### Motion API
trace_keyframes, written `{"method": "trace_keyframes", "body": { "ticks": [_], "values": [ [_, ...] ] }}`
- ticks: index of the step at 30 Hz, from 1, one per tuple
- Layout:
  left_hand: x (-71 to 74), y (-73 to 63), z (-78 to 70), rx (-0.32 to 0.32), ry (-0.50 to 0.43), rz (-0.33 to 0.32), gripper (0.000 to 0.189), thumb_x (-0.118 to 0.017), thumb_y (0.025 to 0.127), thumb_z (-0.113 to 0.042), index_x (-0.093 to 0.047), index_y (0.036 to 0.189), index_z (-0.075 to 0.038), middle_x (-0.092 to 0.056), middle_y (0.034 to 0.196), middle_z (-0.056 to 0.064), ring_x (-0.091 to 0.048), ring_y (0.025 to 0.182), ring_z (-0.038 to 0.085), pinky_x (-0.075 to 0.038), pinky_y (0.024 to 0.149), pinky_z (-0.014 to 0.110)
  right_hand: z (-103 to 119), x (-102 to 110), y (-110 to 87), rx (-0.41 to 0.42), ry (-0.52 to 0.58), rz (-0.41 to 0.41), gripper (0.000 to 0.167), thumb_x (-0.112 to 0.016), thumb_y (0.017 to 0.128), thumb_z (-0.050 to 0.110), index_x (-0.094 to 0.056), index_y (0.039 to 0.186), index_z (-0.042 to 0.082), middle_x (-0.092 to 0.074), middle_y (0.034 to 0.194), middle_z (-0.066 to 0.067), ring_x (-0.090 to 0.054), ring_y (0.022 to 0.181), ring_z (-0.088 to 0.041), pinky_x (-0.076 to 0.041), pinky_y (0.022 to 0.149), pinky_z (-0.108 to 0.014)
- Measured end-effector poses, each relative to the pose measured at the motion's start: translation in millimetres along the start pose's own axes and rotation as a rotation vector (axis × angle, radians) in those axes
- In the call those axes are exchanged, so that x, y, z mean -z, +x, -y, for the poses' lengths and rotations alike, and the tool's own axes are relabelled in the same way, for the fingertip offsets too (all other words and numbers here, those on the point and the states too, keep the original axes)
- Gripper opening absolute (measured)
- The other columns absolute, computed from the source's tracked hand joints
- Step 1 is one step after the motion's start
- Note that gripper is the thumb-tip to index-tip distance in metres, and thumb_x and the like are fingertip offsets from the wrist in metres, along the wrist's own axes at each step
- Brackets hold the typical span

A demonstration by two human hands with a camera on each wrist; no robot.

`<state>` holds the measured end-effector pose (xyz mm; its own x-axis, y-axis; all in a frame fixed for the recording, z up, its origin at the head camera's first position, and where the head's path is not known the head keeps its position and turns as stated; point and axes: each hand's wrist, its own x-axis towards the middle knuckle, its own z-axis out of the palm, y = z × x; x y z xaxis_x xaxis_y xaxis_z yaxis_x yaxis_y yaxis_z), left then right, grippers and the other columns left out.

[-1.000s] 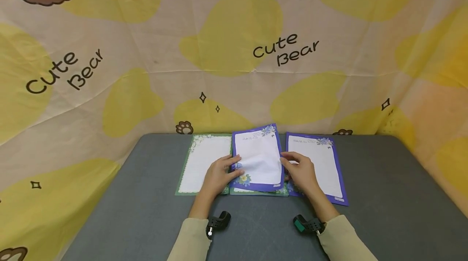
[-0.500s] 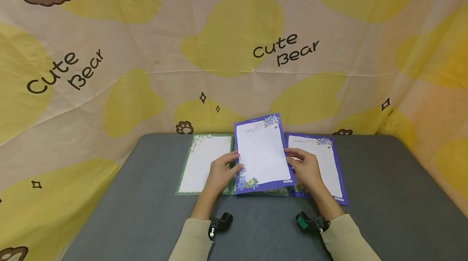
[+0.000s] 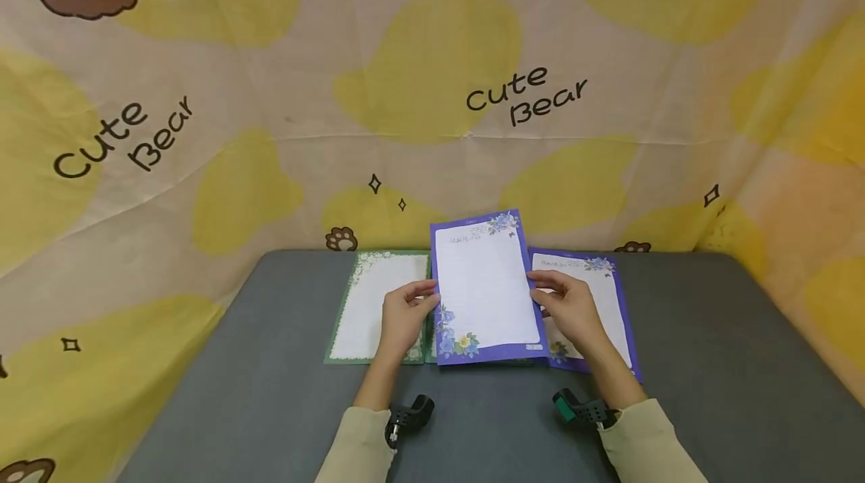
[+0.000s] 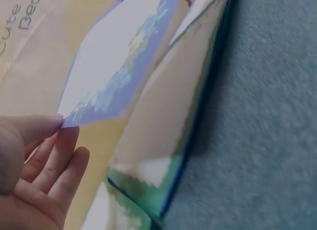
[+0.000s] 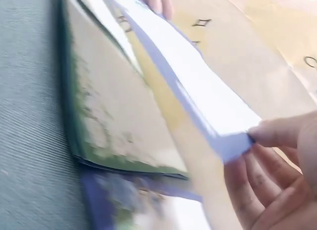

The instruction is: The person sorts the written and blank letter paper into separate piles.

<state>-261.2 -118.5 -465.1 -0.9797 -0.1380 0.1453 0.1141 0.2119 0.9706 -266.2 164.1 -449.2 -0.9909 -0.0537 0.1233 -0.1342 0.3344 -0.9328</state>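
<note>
A blue-purple bordered sheet of paper (image 3: 488,288) with printed flowers is held raised and tilted over the middle of the table. My left hand (image 3: 403,318) pinches its left edge between thumb and fingers, as the left wrist view confirms. On the opposite edge, my right hand (image 3: 570,312) has the same kind of pinch. Beneath the raised paper lies a green-bordered stack of sheets (image 4: 163,106), mostly hidden in the head view. Another green-bordered sheet (image 3: 365,306) lies flat to the left, partly behind my left hand. A second blue-purple sheet (image 3: 611,303) lies to the right, partly covered by my right hand.
The papers lie on a grey table (image 3: 696,363) near its back edge. Right behind it hangs a printed cloth backdrop (image 3: 432,92) with bear drawings and lettering. Each wrist wears a black camera band (image 3: 408,417).
The blue-purple sheet has risen off the middle stack, shifted slightly right and flattened out from a bend. Both hands moved with it, the right one slightly to the right.
</note>
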Motion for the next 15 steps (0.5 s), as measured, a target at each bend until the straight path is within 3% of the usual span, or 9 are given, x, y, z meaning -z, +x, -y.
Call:
{"method": "trace_keyframes", "body": {
  "ticks": [4,7,15],
  "values": [
    [-4.4,-1.8,-7.7,-0.03,0.021,0.02,0.024,-0.073,0.092,-0.007,-0.076,0.116,-0.004,-0.075,0.11,0.019,-0.072,0.084,0.021,-0.05,0.066,0.019,5,14,-1.3,0.041,-0.069,0.036,0.04,-0.069,0.095,0.012,-0.064,0.135,0.006,-0.068,0.125,-0.025,-0.074,0.085,-0.02,-0.062,0.068,-0.032],
    [-10.0,0.0,-13.5,-0.039,0.038,0.02,0.023,-0.074,0.091,-0.007,-0.077,0.114,-0.005,-0.076,0.108,0.016,-0.071,0.083,0.017,-0.051,0.068,0.018,10,25,-1.7,0.042,-0.132,0.05,0.041,-0.071,0.095,0.015,-0.064,0.135,0.007,-0.069,0.122,-0.025,-0.073,0.084,-0.021,-0.062,0.067,-0.033],
    [-38.8,9.6,-40.9,-0.091,0.118,0.116,0.023,-0.076,0.091,-0.013,-0.078,0.114,-0.012,-0.078,0.108,0.01,-0.069,0.079,0.014,-0.05,0.063,0.02,26,59,-7.0,0.063,-0.27,-0.036,0.037,-0.066,0.098,0.015,-0.065,0.133,0.003,-0.074,0.11,-0.024,-0.071,0.073,-0.025,-0.061,0.064,-0.033]
  ]
}}
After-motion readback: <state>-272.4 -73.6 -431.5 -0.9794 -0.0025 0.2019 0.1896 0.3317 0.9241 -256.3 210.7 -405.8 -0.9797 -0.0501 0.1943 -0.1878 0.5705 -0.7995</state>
